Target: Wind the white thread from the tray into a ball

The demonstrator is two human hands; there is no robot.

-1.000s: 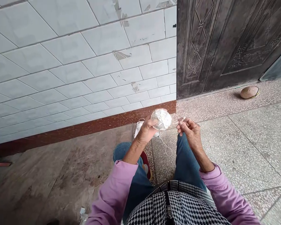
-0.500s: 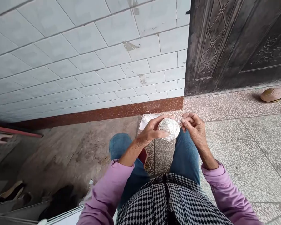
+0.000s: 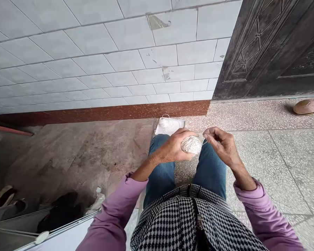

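The left hand is gripping a ball of white string, its thumb and fingers curving around the sides. The right hand is hanging just beside it, its grip closing at the fingertips on a strand — a short, thin length that is running from the ball. The ball is appearing between the knees, above the floor. Beyond the left knee, a white tray is lying near the wall, and more string is resting inside it (one loop is sticking up past the far edge). Off to the right, a pink ball is sitting near the dark door.
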